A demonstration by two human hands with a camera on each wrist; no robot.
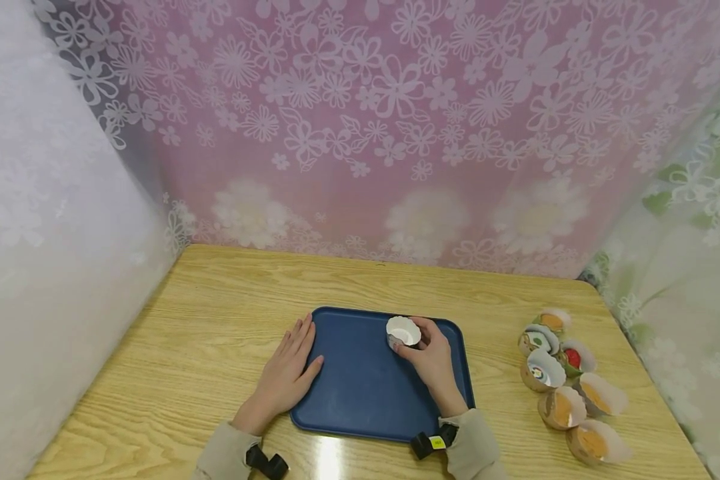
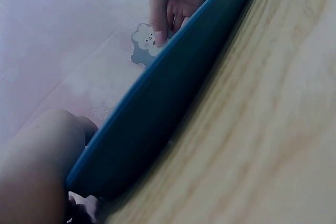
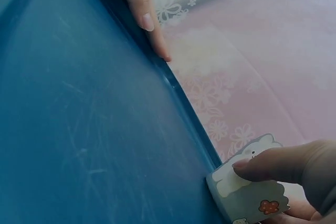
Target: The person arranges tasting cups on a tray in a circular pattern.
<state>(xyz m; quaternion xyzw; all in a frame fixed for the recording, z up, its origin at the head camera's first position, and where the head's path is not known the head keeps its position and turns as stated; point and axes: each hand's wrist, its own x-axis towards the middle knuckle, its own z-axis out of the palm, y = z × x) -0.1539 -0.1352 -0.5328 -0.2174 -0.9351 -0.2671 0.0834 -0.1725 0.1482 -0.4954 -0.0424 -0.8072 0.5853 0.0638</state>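
A white scalloped paper cupcake cup [image 1: 403, 331] is over the back right part of the dark blue tray [image 1: 360, 393]. My right hand [image 1: 435, 363] grips it from the right, thumb on the near side and fingers round the far side. In the right wrist view, the cup [image 3: 247, 195] has a grey-blue outside printed with a white bear, and its base is close over the tray. My left hand [image 1: 288, 377] rests with straight fingers along the tray's left rim. The inside of the cup looks white in the head view.
To the right of the tray, several cupcake cups stand in a cluster, some with orange filling [image 1: 591, 443], one with red [image 1: 573, 358]. A pale blue-white cup [image 1: 543, 370] stands among them. Flowered curtains [image 1: 396, 133] enclose the wooden table [image 1: 216, 287].
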